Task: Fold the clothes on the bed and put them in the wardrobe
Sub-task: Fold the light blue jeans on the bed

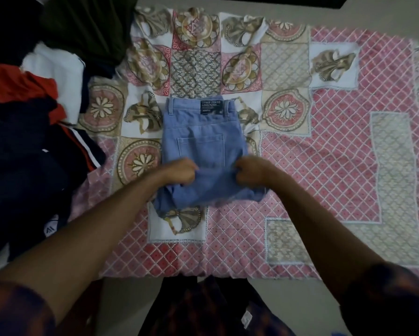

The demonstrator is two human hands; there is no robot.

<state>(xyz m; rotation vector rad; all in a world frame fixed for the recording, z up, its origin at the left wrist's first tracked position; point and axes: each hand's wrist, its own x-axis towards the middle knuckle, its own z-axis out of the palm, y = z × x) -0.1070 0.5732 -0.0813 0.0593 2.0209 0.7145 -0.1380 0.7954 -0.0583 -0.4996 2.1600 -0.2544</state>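
head view looks straight down on the bed [324,166], its patchwork cover of pink lattice and floral squares spread wide; the near edge runs across the lower frame, with a strip of pale floor [121,301] just below it. right of the middle, the pink lattice lies flat all the way to the cover's fringed right edge.

along the left edge a pile of clothes [29,146] is heaped on the bed: dark navy pieces with red and white stripes nearest, a red garment [21,86] and a white garment [58,66] further back, and a dark green one [89,25] at the far corner. the pile's right border stops short of the blue jeans [198,127], leaving a band of cover between them.

the jeans lie near the bed's centre, folded into a narrow block, waistband toward the far side, back pocket [201,151] facing up. their near end is bunched and lifted off the cover.

the left hand [179,172] and right hand [250,172] meet at that near end — the fingers of both are curled tight, clamped on the denim at either side of the fold, with a span of cloth between them.

a dark label [212,108] sits on the waistband; its print is too small to read.
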